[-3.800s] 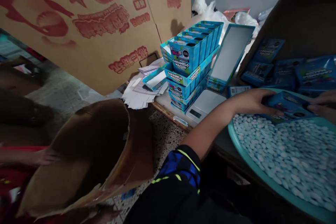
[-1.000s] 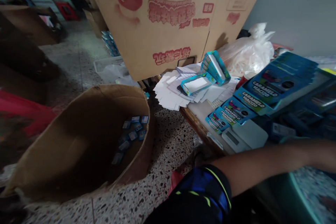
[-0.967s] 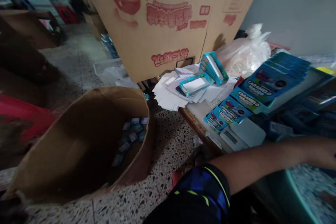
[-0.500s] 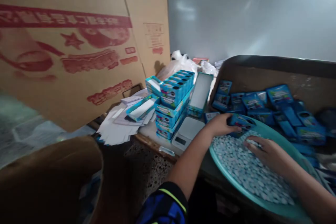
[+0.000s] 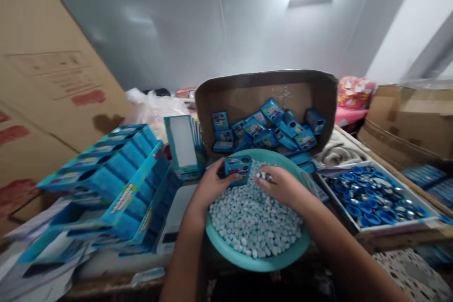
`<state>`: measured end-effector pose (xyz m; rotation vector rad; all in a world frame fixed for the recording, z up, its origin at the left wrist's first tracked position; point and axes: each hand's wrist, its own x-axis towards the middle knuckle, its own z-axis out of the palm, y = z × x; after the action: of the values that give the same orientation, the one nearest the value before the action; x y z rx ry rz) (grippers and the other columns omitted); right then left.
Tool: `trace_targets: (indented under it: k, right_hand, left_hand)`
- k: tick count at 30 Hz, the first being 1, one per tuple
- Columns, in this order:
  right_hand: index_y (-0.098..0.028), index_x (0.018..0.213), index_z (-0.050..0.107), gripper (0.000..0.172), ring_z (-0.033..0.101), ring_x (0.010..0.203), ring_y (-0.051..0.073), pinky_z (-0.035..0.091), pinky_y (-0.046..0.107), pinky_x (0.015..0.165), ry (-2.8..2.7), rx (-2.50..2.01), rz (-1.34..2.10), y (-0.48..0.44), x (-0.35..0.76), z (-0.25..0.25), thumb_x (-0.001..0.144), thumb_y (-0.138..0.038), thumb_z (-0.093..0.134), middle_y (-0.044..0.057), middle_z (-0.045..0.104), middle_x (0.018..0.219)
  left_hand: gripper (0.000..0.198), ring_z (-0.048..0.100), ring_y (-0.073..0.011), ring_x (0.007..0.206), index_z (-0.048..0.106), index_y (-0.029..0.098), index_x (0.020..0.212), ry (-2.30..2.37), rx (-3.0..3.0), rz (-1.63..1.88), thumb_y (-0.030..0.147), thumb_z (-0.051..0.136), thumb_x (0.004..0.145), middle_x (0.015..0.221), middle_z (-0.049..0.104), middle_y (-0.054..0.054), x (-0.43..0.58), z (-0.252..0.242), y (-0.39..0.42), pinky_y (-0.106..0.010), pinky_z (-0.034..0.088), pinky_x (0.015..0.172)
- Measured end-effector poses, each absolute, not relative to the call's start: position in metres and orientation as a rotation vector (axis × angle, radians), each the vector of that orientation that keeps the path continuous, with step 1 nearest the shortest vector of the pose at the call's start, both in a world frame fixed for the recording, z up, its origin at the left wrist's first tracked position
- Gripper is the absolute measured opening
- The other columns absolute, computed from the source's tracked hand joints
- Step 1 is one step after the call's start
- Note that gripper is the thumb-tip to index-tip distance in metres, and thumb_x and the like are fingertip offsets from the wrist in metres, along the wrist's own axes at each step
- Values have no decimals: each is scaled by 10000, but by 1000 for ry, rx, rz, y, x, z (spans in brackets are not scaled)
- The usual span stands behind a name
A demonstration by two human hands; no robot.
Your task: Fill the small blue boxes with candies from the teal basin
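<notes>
My left hand (image 5: 216, 180) is closed around a small blue printed box (image 5: 238, 169), held over the far left part of a turquoise basin (image 5: 283, 264). Pale blue and white candies (image 5: 255, 222) fill much of the basin. Just right of the box, my right hand (image 5: 283, 184) is curled over the heap with several candies in its fingers. A gap separates the two hands. Behind the basin, a cut-open carton (image 5: 219, 92) holds many similar blue boxes (image 5: 255, 127).
Left of the basin stand stacked blue display trays (image 5: 130, 198) with boxes, and a white scale (image 5: 177, 212). A white tray (image 5: 389, 231) of blue caps (image 5: 375, 193) sits on the right. A large carton (image 5: 53, 71) rises at far left, and more cartons (image 5: 399, 122) stand at right.
The view has swung right, bringing the cap tray and right-hand cartons into sight. My left hand still holds the box, and my right hand stays at the candies.
</notes>
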<state>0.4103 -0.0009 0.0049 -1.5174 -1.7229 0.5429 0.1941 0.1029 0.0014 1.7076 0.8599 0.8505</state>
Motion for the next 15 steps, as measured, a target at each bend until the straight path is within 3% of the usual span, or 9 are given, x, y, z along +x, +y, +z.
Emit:
trace_targets:
  k: [5,9,15]
  right_hand:
    - [-212,924,689,31,678,911,221,507,301,773,-1713,-1542,635,0,411,9,910,-238,698,20,732,926]
    - [-220,1000,731,121,702,979,238,539,318,841,-1690,-1594,676,0,411,9,881,-206,753,24,754,996]
    - [-211,1147,762,231,688,1147,256,528,334,1011,-1821,-1558,635,-5,411,10,934,-300,751,56,747,1181]
  left_hand:
    - [543,718,-330,1136,698,200,1152,917,1684,806,472,868,714,1160,776,-94,197,9,103,-502,557,1051]
    - [535,725,-325,1110,705,209,1127,998,1739,818,476,876,695,1131,780,-81,196,9,103,-499,560,1046]
    - [522,729,-320,1073,703,205,1141,931,1826,843,463,870,720,1122,777,-74,195,6,104,-473,581,1005]
